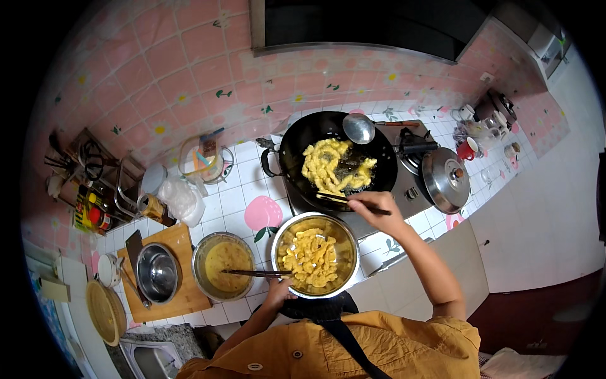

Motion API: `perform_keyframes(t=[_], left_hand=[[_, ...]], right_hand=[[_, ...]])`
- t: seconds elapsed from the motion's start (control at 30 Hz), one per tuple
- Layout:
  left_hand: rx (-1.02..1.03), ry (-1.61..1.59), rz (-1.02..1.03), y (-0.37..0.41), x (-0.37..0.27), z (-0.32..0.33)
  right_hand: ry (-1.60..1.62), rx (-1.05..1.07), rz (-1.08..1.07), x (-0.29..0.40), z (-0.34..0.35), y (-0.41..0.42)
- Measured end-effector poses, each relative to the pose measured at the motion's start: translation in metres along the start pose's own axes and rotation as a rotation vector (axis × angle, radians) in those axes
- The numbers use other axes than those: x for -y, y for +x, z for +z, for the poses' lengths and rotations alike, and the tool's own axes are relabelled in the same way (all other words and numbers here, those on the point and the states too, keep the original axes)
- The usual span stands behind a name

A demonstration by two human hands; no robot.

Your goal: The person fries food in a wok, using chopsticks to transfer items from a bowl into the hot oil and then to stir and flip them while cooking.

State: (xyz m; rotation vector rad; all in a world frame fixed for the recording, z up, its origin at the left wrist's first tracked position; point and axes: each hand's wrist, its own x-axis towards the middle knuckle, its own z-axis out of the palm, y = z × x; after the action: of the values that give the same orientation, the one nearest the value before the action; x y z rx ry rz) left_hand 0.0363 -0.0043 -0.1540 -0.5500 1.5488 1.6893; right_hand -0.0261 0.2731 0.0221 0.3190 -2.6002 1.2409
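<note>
My right hand (376, 211) grips dark chopsticks (331, 195), their tips at the near edge of a black wok (289, 175). Golden battered pieces (326, 166) fry in bubbling oil there. A metal ladle (360, 129) rests across the wok's far right rim. My left hand (278, 294) holds the near left rim of a steel bowl (350, 256) of fried golden pieces (312, 258). Left of it stands a steel pot (198, 279) of yellow batter (225, 258). A second pair of chopsticks (258, 273) reaches from the batter to the bowl's rim, just above my left hand.
A wooden board (189, 303) bears a cleaver (133, 248) and a metal basin (158, 272). A domed lid (445, 180) lies right of the wok, by the wok's handle (416, 147). Behind are a plastic bag (182, 199) and a red mug (467, 149). Bottles (97, 218) crowd the left corner.
</note>
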Motion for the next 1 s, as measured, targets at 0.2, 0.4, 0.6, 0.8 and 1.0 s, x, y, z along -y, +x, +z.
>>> perform_keyframes(t=[0.2,0.4,0.6,0.8,1.0], left_hand=[[-0.031,0.014,0.045,-0.003,-0.003,0.004],[-0.034,0.002,0.015,-0.004,-0.006,0.004],[-0.052,0.008,-0.010,-0.002,-0.003,0.004],[-0.026,0.015,-0.003,-0.001,-0.004,0.003],[-0.042,0.000,-0.020,0.002,-0.004,0.002]], right_hand=[[-0.301,-0.016,-0.202,-0.048,0.023,0.008],[-0.295,-0.283,-0.100,-0.063,-0.006,0.005],[-0.434,-0.491,0.054,-0.080,-0.037,0.004],[-0.214,-0.441,0.164,-0.103,-0.013,0.022],[-0.170,-0.304,0.074,-0.085,0.020,0.045]])
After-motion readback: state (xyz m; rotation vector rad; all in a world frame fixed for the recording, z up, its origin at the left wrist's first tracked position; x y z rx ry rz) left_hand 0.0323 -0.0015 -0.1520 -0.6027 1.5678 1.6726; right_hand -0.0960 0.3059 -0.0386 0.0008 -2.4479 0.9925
